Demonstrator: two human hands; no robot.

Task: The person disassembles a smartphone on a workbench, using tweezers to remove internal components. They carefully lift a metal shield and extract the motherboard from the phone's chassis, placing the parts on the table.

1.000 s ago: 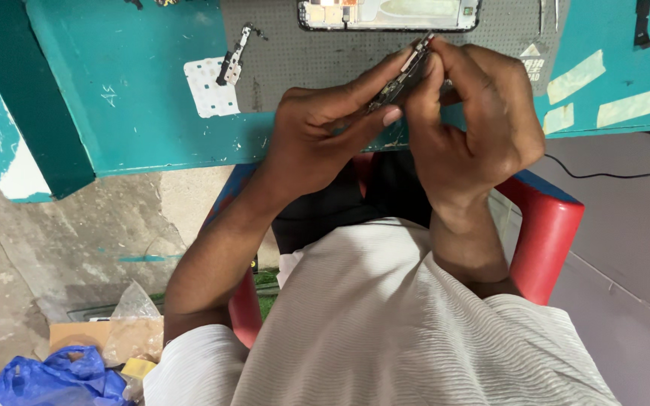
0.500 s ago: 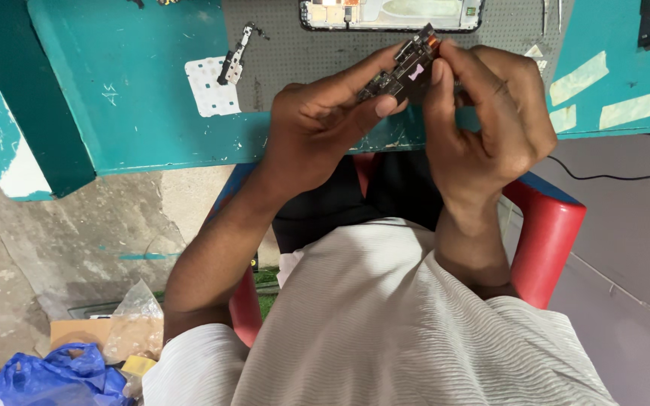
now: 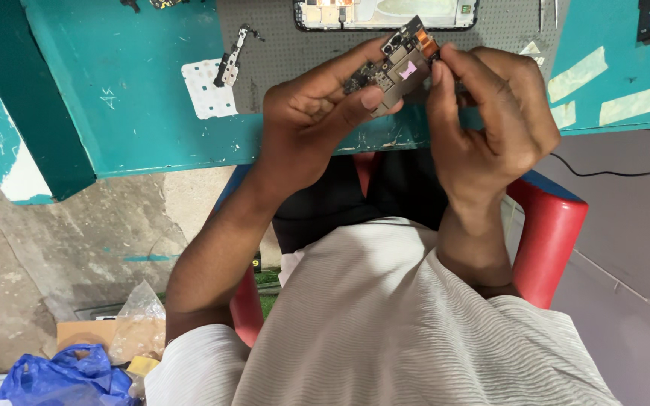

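Note:
A small phone circuit board [image 3: 399, 66], dark with metal shields and an orange flex strip at its top, is held up over the teal workbench [image 3: 144, 98]. My left hand [image 3: 314, 113] pinches its lower left side between thumb and fingers. My right hand [image 3: 487, 113] grips its right edge, with the fingertips by the orange strip. Just beyond the board, an opened phone frame [image 3: 385, 13] lies on a grey perforated mat [image 3: 287, 53].
A small metal bracket [image 3: 231, 59] lies partly on a white dotted pad [image 3: 206, 89] on the bench. A red plastic chair [image 3: 554, 233] is under me. A black cable [image 3: 611, 171] runs at right. A blue plastic bag [image 3: 62, 380] and cardboard lie on the floor at lower left.
The board has turned from edge-on to show its component face. Both hands have kept hold of it and shifted slightly over the bench edge.

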